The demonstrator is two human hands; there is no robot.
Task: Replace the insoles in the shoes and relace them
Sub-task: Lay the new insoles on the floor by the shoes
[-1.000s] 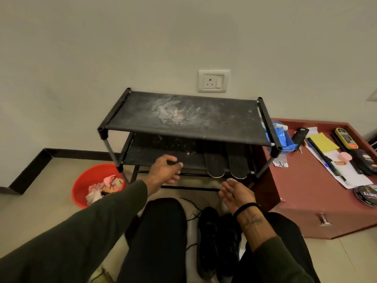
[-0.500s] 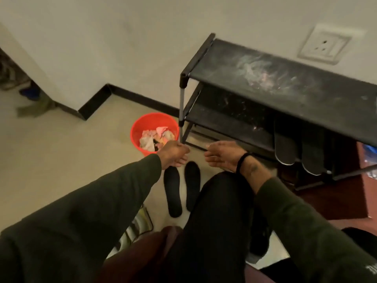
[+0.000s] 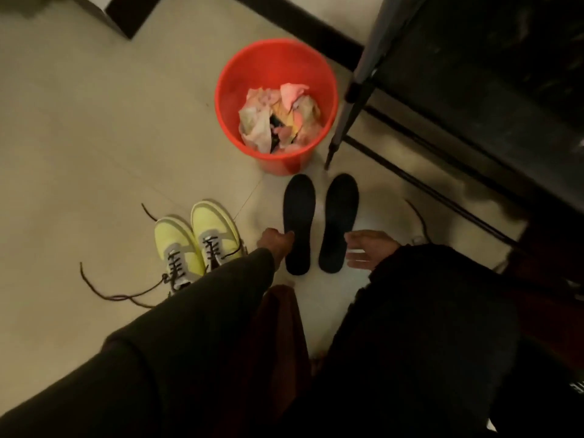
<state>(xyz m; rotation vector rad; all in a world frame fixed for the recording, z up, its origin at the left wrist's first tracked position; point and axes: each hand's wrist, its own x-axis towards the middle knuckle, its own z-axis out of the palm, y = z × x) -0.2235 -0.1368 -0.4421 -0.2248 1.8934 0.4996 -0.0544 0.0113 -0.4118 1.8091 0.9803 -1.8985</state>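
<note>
Dark sleeves and our dark trouser legs fill the near edge of the view, and from them our two hands reach down to the pale floor. Our left hand (image 3: 276,245) rests against the heel end of the left insole (image 3: 298,224), its fingers curled at that edge – whether they actually pinch it we cannot tell through the blur. Our right hand (image 3: 368,252) hovers just beside the right insole (image 3: 339,221) with the fingers spread and relaxed, holding nothing. Both black insoles lie flat, side by side, toes pointing away from us. To their left stands a pair of yellow-green shoes (image 3: 196,240), close together, with dark laces (image 3: 126,294) loose and trailing over the tiles. Farther on – just past the insoles' toes – sits a red bucket (image 3: 227,99) holding crumpled paper (image 3: 279,116), and to its right stands a black shoe rack (image 3: 467,99)
</note>
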